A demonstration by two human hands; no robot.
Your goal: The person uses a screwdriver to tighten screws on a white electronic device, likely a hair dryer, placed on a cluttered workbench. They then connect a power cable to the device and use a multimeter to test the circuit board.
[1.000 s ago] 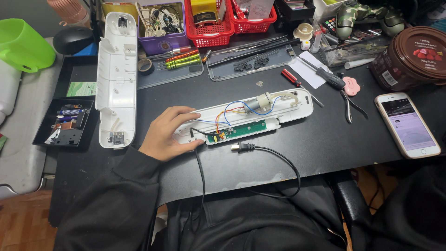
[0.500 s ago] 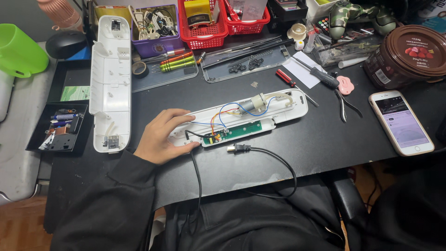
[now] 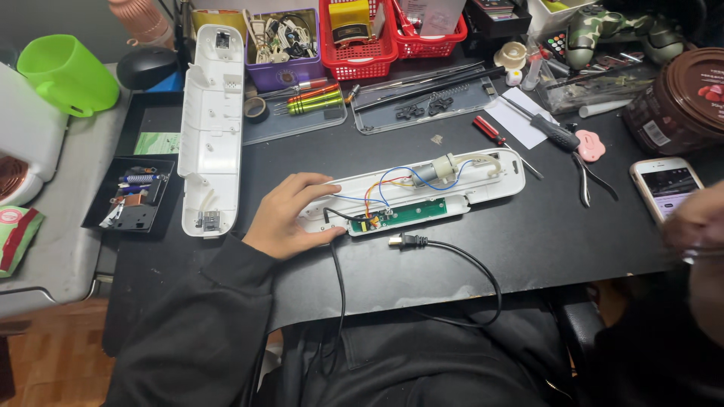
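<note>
Resting flat and open, the left hand point(image 3: 290, 218) presses down on one end of a long white casing point(image 3: 422, 192) that lies opened near the middle of the black surface point(image 3: 543, 241). Inside the casing sit a green circuit board point(image 3: 411, 214), a small motor point(image 3: 437, 170) and thin coloured wires point(image 3: 385, 185). A black cable point(image 3: 460, 260) loops beside it, its plug just below the board. The casing looks like light, stiff plastic; its wiring seems fragile, so its outer rim is likely the safest place to hold. The right hand point(image 3: 697, 222) shows blurred at the right edge; whether it grips anything cannot be told. The casing's white cover point(image 3: 211, 128) lies well apart to the left. Behind, a purple basket point(image 3: 283, 41) holds tangled cables, a red basket point(image 3: 358, 38) holds small boxes, and a black tray point(image 3: 136, 192) holds loose parts.
</note>
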